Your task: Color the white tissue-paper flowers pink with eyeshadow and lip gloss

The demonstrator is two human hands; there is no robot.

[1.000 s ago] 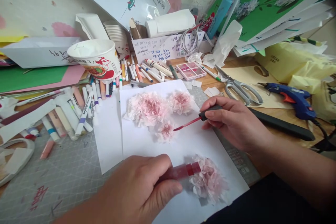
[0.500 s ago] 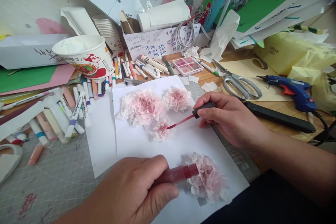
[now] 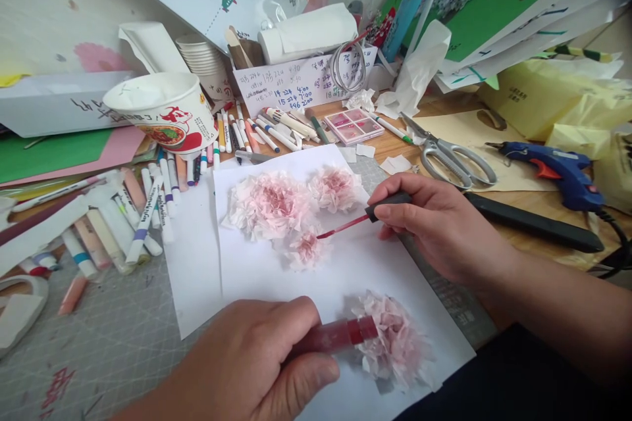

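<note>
Between the thumb and fingers of my right hand (image 3: 429, 227) is the black cap of a lip gloss applicator (image 3: 345, 226). Its reddish tip is at the right edge of a small pink-and-white paper flower (image 3: 305, 248); whether it touches cannot be made out. My left hand (image 3: 251, 355) is closed round the red lip gloss tube (image 3: 336, 337), whose uncapped neck points right. That neck overlaps a larger crumpled paper flower (image 3: 395, 342) in view. Two more paper flowers, a big one (image 3: 271, 204) and a smaller one (image 3: 336, 187), lie on the white paper (image 3: 276, 283).
Many markers (image 3: 143, 217) lie at the left, below a paper bowl (image 3: 162, 108). A palette (image 3: 353, 125) sits at the back. Scissors (image 3: 449, 158), a blue glue gun (image 3: 557, 168) and a black bar (image 3: 533, 220) lie to the right. A grey cutting mat (image 3: 133, 322) is underneath.
The whole view has shifted slightly. The applicator tip sits a little higher against the small flower's right edge. Both hands keep their holds.
</note>
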